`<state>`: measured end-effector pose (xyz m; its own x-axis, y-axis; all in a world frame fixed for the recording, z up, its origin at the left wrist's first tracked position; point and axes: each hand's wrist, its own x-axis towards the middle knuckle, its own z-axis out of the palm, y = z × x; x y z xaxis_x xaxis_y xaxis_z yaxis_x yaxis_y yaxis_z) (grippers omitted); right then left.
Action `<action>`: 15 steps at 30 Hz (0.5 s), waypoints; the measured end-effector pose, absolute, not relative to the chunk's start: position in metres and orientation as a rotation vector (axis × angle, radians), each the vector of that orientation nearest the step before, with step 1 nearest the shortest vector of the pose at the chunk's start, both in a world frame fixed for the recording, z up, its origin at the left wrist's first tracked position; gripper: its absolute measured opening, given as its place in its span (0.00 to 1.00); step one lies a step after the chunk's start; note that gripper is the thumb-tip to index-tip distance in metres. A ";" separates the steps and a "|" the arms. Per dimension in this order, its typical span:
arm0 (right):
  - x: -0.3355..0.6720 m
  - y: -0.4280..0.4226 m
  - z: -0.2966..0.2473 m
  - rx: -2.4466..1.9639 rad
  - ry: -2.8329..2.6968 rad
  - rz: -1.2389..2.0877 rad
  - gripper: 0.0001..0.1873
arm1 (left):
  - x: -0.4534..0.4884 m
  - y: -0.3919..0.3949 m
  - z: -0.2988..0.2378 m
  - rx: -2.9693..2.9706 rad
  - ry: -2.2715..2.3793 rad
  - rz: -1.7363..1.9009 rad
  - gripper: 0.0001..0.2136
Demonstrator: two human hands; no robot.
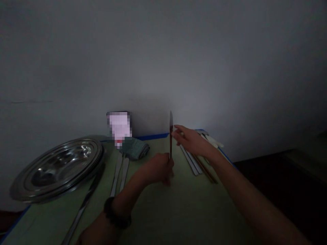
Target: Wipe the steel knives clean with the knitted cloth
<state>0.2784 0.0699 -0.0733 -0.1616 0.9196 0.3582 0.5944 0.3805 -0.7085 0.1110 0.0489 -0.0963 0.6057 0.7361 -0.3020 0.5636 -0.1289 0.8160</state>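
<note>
My left hand [159, 168] is closed round the handle of a table knife [171, 131], which stands upright with its blade pointing up. My right hand [190, 139] reaches to the blade, fingertips pinched on it about halfway up. Both hands hover over a pale green table [178, 211]. A dark band sits on my left wrist. The room is dim.
Stacked steel plates [60, 166] sit at the left. Two pieces of cutlery [120, 172] lie beside them, and a long utensil [81, 207] lies nearer. A folded grey-green cloth [135, 148] and a blurred card [119, 127] stand at the wall. More cutlery [196, 161] lies right.
</note>
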 end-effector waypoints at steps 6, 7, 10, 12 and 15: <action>0.328 0.019 -0.122 -1.435 -2.031 -0.018 0.18 | 0.124 0.057 -0.110 1.584 0.998 0.130 0.13; 0.330 0.014 -0.130 -1.454 -2.041 -0.020 0.17 | 0.128 0.057 -0.112 1.569 0.995 0.114 0.13; 0.331 0.007 -0.149 -1.463 -2.109 0.012 0.18 | 0.138 0.055 -0.121 1.554 1.019 0.059 0.14; 0.329 0.005 -0.154 -1.461 -2.149 0.023 0.20 | 0.144 0.054 -0.127 1.573 1.052 0.024 0.15; 0.328 0.004 -0.155 -1.463 -2.149 0.044 0.21 | 0.150 0.057 -0.130 1.665 1.111 -0.004 0.18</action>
<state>0.3282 0.0040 -0.1555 -0.2691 0.8724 0.4080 0.8550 0.4114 -0.3158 0.1499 0.0568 -0.1297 0.5629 0.6530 -0.5067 0.6563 0.0196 0.7542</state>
